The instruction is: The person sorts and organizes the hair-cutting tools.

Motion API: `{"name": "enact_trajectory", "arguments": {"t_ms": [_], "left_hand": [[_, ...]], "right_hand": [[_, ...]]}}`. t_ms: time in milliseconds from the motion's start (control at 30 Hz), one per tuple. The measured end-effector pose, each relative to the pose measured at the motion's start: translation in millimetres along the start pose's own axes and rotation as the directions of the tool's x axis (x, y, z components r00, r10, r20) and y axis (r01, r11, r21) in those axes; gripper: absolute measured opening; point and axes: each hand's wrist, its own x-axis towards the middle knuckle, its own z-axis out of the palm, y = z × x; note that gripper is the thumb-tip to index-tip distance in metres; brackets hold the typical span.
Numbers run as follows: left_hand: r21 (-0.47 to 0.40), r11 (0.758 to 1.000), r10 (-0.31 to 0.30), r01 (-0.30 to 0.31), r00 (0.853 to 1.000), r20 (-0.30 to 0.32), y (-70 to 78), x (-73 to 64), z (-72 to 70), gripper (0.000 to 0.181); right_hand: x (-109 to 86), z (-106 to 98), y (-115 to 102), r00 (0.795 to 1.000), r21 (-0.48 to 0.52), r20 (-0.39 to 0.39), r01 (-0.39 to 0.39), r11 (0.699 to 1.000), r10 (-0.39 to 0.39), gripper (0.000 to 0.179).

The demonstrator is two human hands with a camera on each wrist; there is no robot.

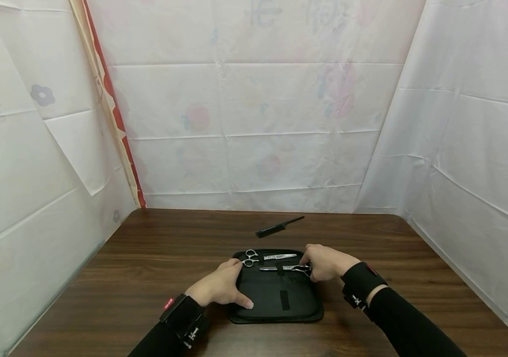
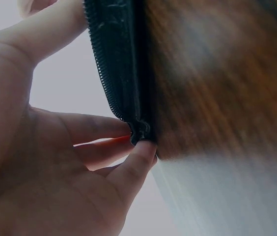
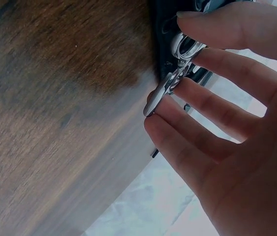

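Note:
A black zip case [image 1: 260,287] lies spread on the wooden table, with two pairs of silver scissors on it. The farther scissors [image 1: 280,257] have their finger rings to the left and a dark strap across them. Nearer to me, the second scissors [image 1: 268,268] point left under another strap. My right hand [image 1: 325,263] holds these by the rings [image 3: 187,46], fingers beneath and thumb over the case. My left hand [image 1: 220,285] rests spread at the case's left side, thumb on its surface, fingertips touching the zipped edge [image 2: 104,78].
A black tail comb [image 1: 273,230] lies on the table [image 1: 182,238] beyond the case. A bare strap [image 1: 285,300] crosses the case's near half. White sheets [image 1: 254,163] hang behind the table and on both sides.

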Motion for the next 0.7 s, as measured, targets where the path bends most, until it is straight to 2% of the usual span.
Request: {"name": "enact_trajectory", "arguments": {"t_ms": [700], "left_hand": [[0.005, 1.0, -0.003, 0.003, 1.0, 0.003, 0.0, 0.1, 0.3, 0.107]], "right_hand": [[1.6, 3.8, -2.3, 1.0, -0.033, -0.026, 0.01, 0.999, -0.011, 0.037]]}}
